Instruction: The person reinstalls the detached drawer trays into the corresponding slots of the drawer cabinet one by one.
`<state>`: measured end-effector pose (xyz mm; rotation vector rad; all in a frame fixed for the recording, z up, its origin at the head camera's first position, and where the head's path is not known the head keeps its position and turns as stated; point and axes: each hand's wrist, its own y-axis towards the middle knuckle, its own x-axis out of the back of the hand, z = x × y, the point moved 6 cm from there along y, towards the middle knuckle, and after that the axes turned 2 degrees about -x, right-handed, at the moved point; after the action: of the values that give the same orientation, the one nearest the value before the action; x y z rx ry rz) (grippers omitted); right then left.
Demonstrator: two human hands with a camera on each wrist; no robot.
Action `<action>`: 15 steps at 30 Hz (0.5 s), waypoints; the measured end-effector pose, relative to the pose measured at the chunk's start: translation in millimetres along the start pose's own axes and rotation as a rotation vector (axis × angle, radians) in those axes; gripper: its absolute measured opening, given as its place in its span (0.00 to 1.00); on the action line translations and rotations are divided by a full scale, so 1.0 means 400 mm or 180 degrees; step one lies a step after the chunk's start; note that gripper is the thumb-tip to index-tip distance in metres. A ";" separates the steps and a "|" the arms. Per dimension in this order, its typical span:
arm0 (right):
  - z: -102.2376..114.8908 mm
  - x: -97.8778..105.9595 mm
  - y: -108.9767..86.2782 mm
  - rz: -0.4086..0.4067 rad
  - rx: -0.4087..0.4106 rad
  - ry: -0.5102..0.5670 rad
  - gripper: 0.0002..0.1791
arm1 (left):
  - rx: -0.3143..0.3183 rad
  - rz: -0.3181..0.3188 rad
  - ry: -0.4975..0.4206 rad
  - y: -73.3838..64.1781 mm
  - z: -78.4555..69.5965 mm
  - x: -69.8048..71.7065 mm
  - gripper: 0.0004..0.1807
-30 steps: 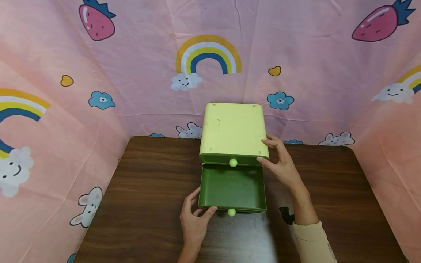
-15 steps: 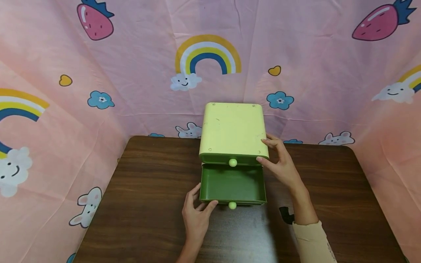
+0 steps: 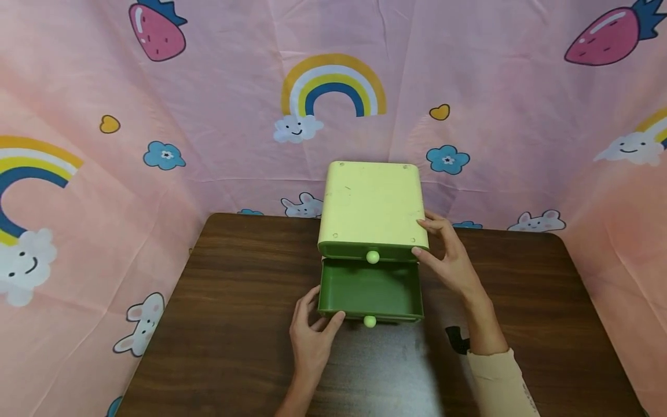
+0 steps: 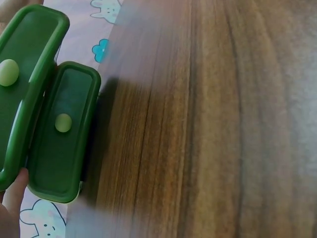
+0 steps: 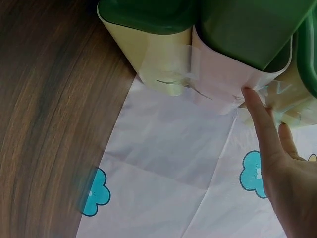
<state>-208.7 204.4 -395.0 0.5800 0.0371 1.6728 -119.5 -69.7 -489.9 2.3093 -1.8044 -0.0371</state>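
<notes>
A small drawer cabinet (image 3: 375, 202) with a pale yellow top stands towards the back of the table. Its middle drawer (image 3: 365, 289), dark green with a light green knob (image 3: 370, 321), sticks partly out, and its inside looks empty. At that drawer's front left corner my left hand (image 3: 311, 341) grips it, thumb on the front and fingers along the side. My right hand (image 3: 454, 263) holds the cabinet's front right corner. In the right wrist view its fingertips touch the pink middle section (image 5: 218, 69) and the yellow section beside it. The bottom drawer front (image 4: 64, 144) sits beneath the drawn one.
The brown wooden table (image 3: 245, 289) carries a small black piece (image 3: 457, 339) near my right forearm. A pink patterned cloth (image 3: 234, 116) hangs behind and on both sides. Clear tape (image 5: 193, 59) shows on the cabinet's side.
The middle drawer has slid inward, away from me, with my left hand moving along with it. My right hand keeps its place on the cabinet. The head view has shifted slightly.
</notes>
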 end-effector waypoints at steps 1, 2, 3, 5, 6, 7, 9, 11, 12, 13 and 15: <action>-0.001 0.000 -0.001 0.0005 -0.0014 0.0014 0.27 | 0.0002 0.0000 -0.0005 0.002 0.001 -0.002 0.35; -0.002 0.001 -0.002 0.0006 -0.0024 0.0024 0.27 | 0.0005 -0.0003 -0.0009 0.005 0.003 -0.003 0.35; -0.003 0.001 -0.002 0.0008 -0.0030 0.0035 0.27 | 0.0002 -0.0006 -0.0022 0.007 0.005 -0.004 0.35; -0.005 0.001 -0.004 -0.0008 -0.0041 0.0014 0.28 | -0.0040 -0.0016 -0.0021 0.015 0.008 -0.008 0.35; -0.004 0.001 -0.005 -0.0023 -0.0045 -0.0002 0.28 | -0.0065 -0.0029 0.0008 0.019 0.009 -0.010 0.34; -0.004 0.002 -0.006 -0.0038 -0.0051 -0.0016 0.28 | -0.0093 -0.0034 0.0012 0.024 0.010 -0.013 0.34; -0.001 0.003 -0.007 -0.0065 -0.0065 -0.0039 0.28 | -0.0179 -0.0051 0.0033 0.034 0.010 -0.018 0.34; 0.001 0.004 -0.008 -0.0074 -0.0081 -0.0042 0.28 | -0.0242 -0.0085 0.0063 0.042 0.010 -0.020 0.33; 0.002 0.004 -0.008 -0.0071 -0.0087 -0.0040 0.27 | -0.0252 -0.0099 0.0051 0.045 0.009 -0.020 0.33; 0.003 0.003 -0.008 -0.0062 -0.0095 -0.0027 0.27 | -0.0264 -0.0108 0.0025 0.047 0.008 -0.020 0.33; 0.000 0.003 -0.007 -0.0037 -0.0110 0.0010 0.27 | -0.0277 -0.0134 0.0019 0.049 0.008 -0.019 0.33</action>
<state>-206.3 206.0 -395.6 0.5503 0.0137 1.6601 -140.4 -67.3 -490.3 2.2844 -1.7162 -0.1129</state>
